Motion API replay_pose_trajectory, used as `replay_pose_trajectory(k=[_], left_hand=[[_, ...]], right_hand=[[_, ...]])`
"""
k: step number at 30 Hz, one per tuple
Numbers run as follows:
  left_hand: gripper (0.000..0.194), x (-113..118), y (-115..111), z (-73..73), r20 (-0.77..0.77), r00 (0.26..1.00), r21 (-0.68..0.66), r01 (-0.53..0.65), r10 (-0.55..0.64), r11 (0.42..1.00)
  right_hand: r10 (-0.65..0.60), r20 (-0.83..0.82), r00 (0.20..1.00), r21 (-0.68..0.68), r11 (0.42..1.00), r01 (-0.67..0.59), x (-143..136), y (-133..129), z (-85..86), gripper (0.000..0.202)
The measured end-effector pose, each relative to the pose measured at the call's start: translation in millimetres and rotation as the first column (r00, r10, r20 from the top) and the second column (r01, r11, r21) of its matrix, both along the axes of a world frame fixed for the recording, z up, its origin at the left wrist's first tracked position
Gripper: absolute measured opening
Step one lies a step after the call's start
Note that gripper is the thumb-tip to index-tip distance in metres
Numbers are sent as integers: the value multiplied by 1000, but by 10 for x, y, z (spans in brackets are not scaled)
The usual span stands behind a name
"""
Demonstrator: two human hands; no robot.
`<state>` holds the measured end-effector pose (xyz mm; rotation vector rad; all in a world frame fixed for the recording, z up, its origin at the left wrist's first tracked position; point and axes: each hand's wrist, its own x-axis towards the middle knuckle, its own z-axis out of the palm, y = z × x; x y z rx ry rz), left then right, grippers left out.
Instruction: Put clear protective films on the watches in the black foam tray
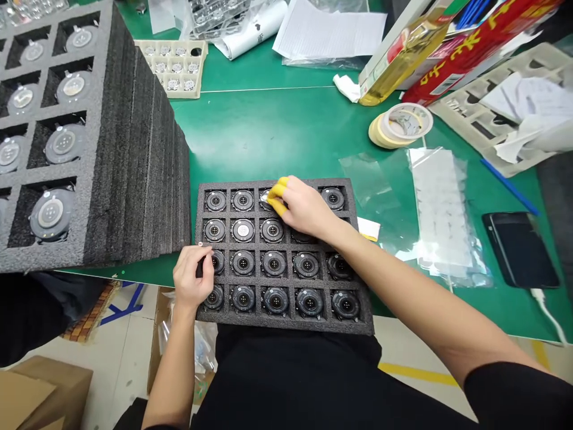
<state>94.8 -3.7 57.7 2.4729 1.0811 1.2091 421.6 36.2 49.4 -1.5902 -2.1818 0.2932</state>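
Observation:
A dark foam tray with round black watch-back parts in its compartments lies at the table's front edge. My right hand, yellow covers on its fingertips, is pinched over a back-row compartment at a round part; what lies between the fingertips is too small to make out. At the tray's left edge my left hand has thumb and forefinger curled near each other, with a tiny pale ring-like piece at the fingertips. One part in the second row has a whitish disc on its centre.
Tall stacked foam trays stand at the left. Tape rolls, a plastic bag with white sheets and a phone with a cable lie to the right. Behind are a beige tray, papers and a red package.

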Motion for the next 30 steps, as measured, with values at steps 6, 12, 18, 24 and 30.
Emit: replay_pose_trajectory(k=[6,12,18,24,30], left_hand=[[24,-11,-21,-109,53,998,-21,-32,33,999],[18,1,22,-118,127,992,-138,19,-1,990],[13,-60,14,-181,224,974,-273,22,41,962],[12,-57,12,-197,264,962,-331,29,63,943],[11,-62,2,-203,275,957,-347,12,89,938]], right_hand=[[-67,153,986,-5,998,69,64,203,-60,23],[51,119,992,11,999,-53,85,102,-106,24],[-5,159,987,53,999,-4,79,189,-128,26],[125,123,985,39,991,-131,71,94,-138,27],[27,103,994,40,999,-32,39,39,-137,28]])
